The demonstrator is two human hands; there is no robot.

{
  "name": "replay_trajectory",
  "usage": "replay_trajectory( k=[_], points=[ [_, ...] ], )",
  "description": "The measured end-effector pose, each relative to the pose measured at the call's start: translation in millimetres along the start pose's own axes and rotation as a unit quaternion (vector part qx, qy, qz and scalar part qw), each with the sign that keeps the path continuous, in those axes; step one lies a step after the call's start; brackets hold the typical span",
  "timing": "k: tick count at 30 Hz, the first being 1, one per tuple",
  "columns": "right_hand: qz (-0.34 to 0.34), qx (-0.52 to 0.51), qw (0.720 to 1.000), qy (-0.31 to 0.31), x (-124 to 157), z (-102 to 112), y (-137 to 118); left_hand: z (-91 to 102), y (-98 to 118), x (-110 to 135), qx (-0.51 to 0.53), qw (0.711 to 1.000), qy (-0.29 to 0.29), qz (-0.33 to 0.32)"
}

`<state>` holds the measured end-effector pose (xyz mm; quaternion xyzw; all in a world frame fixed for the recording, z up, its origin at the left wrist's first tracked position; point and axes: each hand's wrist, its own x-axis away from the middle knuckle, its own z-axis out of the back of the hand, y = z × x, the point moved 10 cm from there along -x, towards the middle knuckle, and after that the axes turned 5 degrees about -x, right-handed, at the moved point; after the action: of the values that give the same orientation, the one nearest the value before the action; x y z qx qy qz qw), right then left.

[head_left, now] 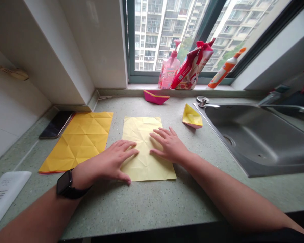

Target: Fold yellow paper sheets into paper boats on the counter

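Note:
A pale yellow sheet of paper (142, 168), marked with crossing creases, lies flat on the speckled counter in front of me. My left hand (119, 155) rests at its left edge, fingers apart, with the thumb near the front edge. Over the sheet's right side lies my right hand (168, 143), its fingers spread. Neither hand grips anything. To the left is a stack of creased orange-yellow paper (87, 138). Behind the sheet sits a pink folded paper boat (155, 98). A yellow and pink folded paper boat (192, 116) stands to the right.
A dark phone (57, 125) lies against the paper stack. At the right is a steel sink (243, 135). A pink pump bottle (169, 69), a red bag (192, 67) and an orange-white bottle (225, 69) stand on the windowsill. A white object (7, 192) lies front left.

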<state>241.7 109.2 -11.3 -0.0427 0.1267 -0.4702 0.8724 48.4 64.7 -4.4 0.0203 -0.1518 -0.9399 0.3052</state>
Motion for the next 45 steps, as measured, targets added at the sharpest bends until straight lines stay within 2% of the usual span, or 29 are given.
replay_trajectory(
  k=[4, 8, 11, 17, 22, 25, 28, 31, 33, 37, 39, 41, 45],
  points=[
    [0.025, -0.051, 0.996, 0.065, -1, 20, -1, 0.9, 0, -1, -0.001, 1.0, 0.003, 0.0],
    [-0.01, -0.066, 0.994, 0.082, -4, 34, 16, 9.3, 2, -3, 0.02, 0.999, 0.041, -0.02],
    [-0.021, -0.075, 0.995, 0.056, -2, 42, 31, 17.1, 1, -5, 0.032, 0.997, 0.068, -0.032],
    [0.061, -0.128, 0.989, -0.037, 19, 45, 30, 35.6, 2, -9, 0.097, 0.989, 0.095, -0.062],
    [0.063, -0.13, 0.989, -0.008, 18, 45, 23, 48.0, -9, -5, 0.166, 0.979, 0.119, 0.01],
    [0.06, -0.171, 0.983, 0.002, 10, 42, 24, 56.2, -20, 3, 0.213, 0.964, 0.149, 0.051],
    [0.046, -0.243, 0.969, 0.008, 5, 38, 34, 61.2, -25, 9, 0.256, 0.951, 0.167, 0.044],
    [-0.005, -0.303, 0.953, 0.003, 3, 29, 52, 57.6, -32, 8, 0.23, 0.958, 0.162, 0.06],
    [-0.042, -0.362, 0.931, -0.01, 3, 22, 62, 53.7, -39, 5, 0.193, 0.961, 0.168, 0.102],
    [-0.081, -0.496, 0.863, -0.045, 3, 9, 62, 43.5, -53, 3, 0.147, 0.953, 0.173, 0.2],
    [-0.106, -0.518, 0.848, -0.042, 4, 8, 61, 42.3, -58, 5, 0.135, 0.943, 0.186, 0.239],
    [-0.143, -0.49, 0.86, -0.031, 6, 7, 63, 41.5, -59, 5, 0.144, 0.937, 0.193, 0.254],
    [-0.214, -0.336, 0.917, -0.028, 13, 7, 71, 37.3, -55, 3, 0.168, 0.934, 0.173, 0.265]
  ],
)
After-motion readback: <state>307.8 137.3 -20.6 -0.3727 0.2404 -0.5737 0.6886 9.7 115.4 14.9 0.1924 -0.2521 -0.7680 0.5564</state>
